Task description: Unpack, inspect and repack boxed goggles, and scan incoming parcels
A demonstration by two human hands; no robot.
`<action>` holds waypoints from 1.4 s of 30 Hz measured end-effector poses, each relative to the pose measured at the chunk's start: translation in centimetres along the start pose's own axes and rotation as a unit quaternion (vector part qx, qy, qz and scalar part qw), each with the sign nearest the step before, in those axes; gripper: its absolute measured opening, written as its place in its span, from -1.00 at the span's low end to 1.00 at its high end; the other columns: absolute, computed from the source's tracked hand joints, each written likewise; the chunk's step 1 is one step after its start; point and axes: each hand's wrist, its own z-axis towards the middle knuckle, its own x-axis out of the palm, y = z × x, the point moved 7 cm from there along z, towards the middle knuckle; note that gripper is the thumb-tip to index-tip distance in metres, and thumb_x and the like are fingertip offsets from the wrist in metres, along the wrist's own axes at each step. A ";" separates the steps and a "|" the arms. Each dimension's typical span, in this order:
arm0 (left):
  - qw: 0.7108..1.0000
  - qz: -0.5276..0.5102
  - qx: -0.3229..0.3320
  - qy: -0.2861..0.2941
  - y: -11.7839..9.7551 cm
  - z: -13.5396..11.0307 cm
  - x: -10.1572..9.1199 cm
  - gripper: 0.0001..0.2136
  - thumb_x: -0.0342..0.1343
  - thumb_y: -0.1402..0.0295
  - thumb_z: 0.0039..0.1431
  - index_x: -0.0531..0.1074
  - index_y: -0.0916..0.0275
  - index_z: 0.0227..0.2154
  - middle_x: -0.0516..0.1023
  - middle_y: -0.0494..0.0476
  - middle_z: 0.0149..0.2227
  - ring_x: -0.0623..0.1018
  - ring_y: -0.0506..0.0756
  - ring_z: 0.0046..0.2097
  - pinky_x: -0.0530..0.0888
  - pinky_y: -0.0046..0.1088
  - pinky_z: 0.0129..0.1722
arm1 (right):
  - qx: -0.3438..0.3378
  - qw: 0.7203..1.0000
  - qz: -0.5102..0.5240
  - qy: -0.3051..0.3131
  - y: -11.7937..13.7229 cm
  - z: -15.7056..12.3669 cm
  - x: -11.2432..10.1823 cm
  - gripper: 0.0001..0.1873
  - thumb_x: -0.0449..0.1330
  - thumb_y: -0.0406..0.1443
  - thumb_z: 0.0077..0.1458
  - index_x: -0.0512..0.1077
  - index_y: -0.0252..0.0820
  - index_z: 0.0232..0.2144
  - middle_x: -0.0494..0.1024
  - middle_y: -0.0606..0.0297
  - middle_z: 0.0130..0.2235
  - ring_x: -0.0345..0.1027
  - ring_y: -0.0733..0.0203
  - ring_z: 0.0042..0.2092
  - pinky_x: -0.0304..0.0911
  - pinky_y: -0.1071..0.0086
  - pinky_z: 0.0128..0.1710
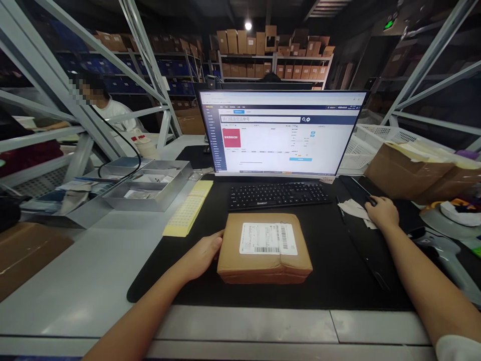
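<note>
A taped brown cardboard box (230, 245) with a white barcode label (268, 238) on top lies on the black desk mat (195, 291). My left hand (205, 254) grips the box's left side, thumb in sight and the other fingers mostly hidden. Further right, my right hand (382, 213) is closed around the dark handle of a slim, pale-bladed tool (361, 188), which looks like a knife and points away from me. A crumpled piece of whitish paper (353, 208) lies beside those fingers.
Behind the box stand a black keyboard (278, 195) and a lit monitor (278, 140). Yellow label sheets (190, 208) and a grey divided tray (146, 198) are at left. At right are a barcode scanner (445, 253), a tape dispenser (454, 218) and an open carton (398, 173). A co-worker (116, 110) is at far left.
</note>
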 end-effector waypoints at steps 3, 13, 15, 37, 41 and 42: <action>1.000 0.012 0.001 -0.003 -0.1 0.0 0.0 -0.37 -0.21 -0.10 0.43 0.29 0.17 0.36 0.58 0.30 0.12 0.58 0.32 0.05 0.57 -0.25 -0.09 | -0.003 1.000 -0.001 -0.001 0.0 0.1 0.0 -0.43 0.05 -0.09 0.23 0.50 -0.15 0.19 0.37 0.01 0.27 0.34 -0.13 0.19 0.24 0.14 0.20; 1.000 0.010 -0.002 -0.009 -0.4 -0.1 -0.1 -0.37 -0.18 -0.10 0.42 0.31 0.19 0.35 0.59 0.31 0.11 0.54 0.36 0.13 0.57 -0.19 -0.03 | -0.004 1.000 -0.007 0.002 -0.2 0.2 0.2 -0.43 0.04 -0.08 0.23 0.51 -0.15 0.17 0.39 0.02 0.26 0.36 -0.13 0.17 0.26 0.14 0.18; 1.000 0.012 -0.001 -0.009 -0.3 -0.1 -0.1 -0.37 -0.19 -0.10 0.42 0.30 0.18 0.35 0.58 0.30 0.13 0.54 0.35 0.13 0.57 -0.20 -0.04 | -0.005 1.000 -0.008 0.003 -0.2 0.3 0.2 -0.43 0.04 -0.08 0.23 0.51 -0.15 0.17 0.39 0.01 0.25 0.36 -0.13 0.17 0.26 0.14 0.18; 0.999 0.039 -0.001 0.004 0.0 -0.1 -0.1 -0.37 -0.26 -0.08 0.45 0.25 0.19 0.37 0.46 0.28 0.27 0.53 0.32 0.17 0.51 -0.17 0.13 | -0.002 1.000 -0.010 0.009 -0.1 0.0 0.1 -0.42 0.01 -0.06 0.26 0.48 -0.13 0.20 0.36 0.03 0.28 0.33 -0.13 0.18 0.23 0.15 0.17; 0.999 0.041 -0.003 0.008 0.2 0.0 0.0 -0.37 -0.27 -0.07 0.46 0.22 0.17 0.39 0.44 0.26 0.29 0.52 0.32 0.19 0.50 -0.13 0.16 | 0.005 1.000 -0.011 0.014 -0.1 0.1 0.1 -0.43 0.02 -0.06 0.28 0.48 -0.12 0.21 0.35 0.04 0.29 0.33 -0.12 0.18 0.23 0.16 0.15; 0.999 0.042 -0.003 0.007 0.2 0.0 -0.1 -0.38 -0.28 -0.07 0.46 0.22 0.16 0.39 0.43 0.26 0.30 0.51 0.33 0.21 0.50 -0.13 0.16 | 0.005 1.000 -0.011 0.015 0.0 0.0 0.1 -0.44 0.02 -0.07 0.28 0.47 -0.12 0.21 0.35 0.05 0.29 0.33 -0.11 0.18 0.23 0.17 0.15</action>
